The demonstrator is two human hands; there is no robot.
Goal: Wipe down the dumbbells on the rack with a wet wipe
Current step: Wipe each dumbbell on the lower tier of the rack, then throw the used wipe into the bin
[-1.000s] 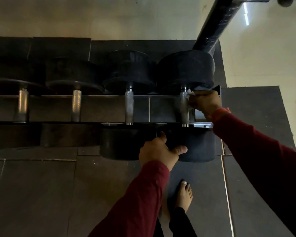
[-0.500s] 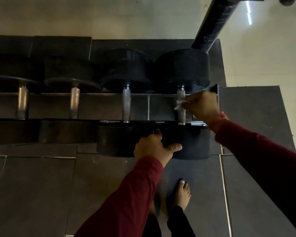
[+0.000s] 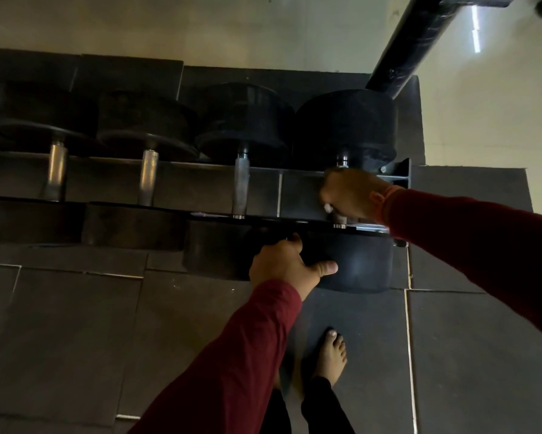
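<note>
R hand point(image 3: 352, 192), wipe point(image 3: 327, 208) prob. clutched, has slid down dumbbell 4's handle point(image 3: 339, 219); L hand point(image 3: 287, 266) rests flat-fingered on head point(image 3: 362, 264).

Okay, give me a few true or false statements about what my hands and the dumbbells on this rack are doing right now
1. The right hand is wrapped round the handle of the rightmost dumbbell. True.
2. The left hand holds the wipe. False: it rests on a near dumbbell head; a bit of white wipe shows at the right hand.
3. Four dumbbells show on the rack. True.
4. The person wears shoes. False: a bare foot shows.
</note>
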